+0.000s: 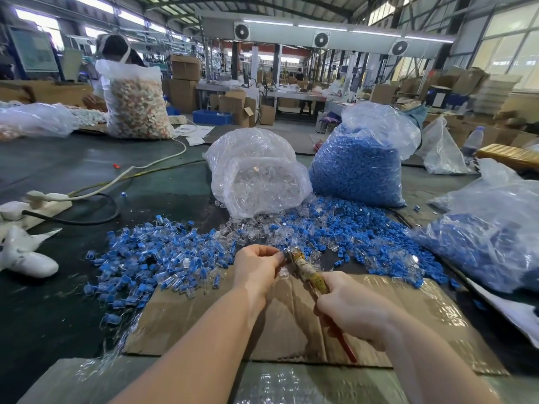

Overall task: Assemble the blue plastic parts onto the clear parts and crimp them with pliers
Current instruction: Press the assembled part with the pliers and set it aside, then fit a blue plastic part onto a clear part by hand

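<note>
My right hand (350,307) grips the worn yellow and red handles of the pliers (310,275), whose jaws point up and left. My left hand (256,266) pinches a small part right at the jaws; the part itself is mostly hidden by my fingers. Both hands hover over a sheet of cardboard (204,316). Left of my hands lies a heap of assembled blue-and-clear parts (157,258). Loose blue parts (364,237) are spread to the right, and loose clear parts (250,228) lie straight ahead.
A clear bag of clear parts (256,173) and a bag of blue parts (358,167) stand behind the piles. Another bag with blue parts (490,240) lies at the right. A power strip with cables (43,199) and a white glove (26,258) lie left. A person sits behind a bag of parts (137,103).
</note>
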